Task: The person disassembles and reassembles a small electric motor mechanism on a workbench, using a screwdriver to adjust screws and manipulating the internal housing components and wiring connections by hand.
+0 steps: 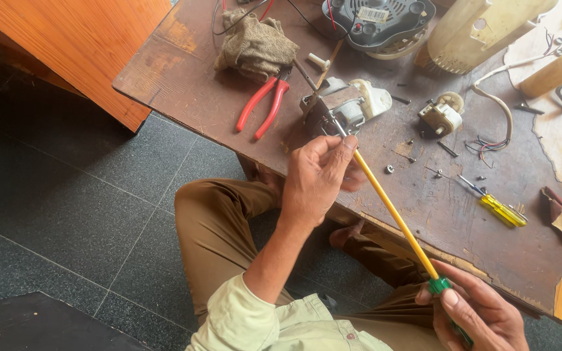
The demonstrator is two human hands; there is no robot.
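Note:
My left hand [317,179] pinches the upper end of a long yellow screwdriver shaft [391,211], close to where its metal tip meets a small electric motor [339,107] on the worn wooden table [177,78]. My right hand [479,312] grips the screwdriver's green handle [440,286] near the table's front edge. The shaft runs diagonally from the lower right up to the motor.
Red-handled pliers [265,104] and a brown rag [255,45] lie left of the motor. A small white gearbox part [442,116], loose screws, coloured wires and a small yellow screwdriver [501,209] lie to the right. A dark fan housing [378,23] and a cream casing [476,29] stand behind.

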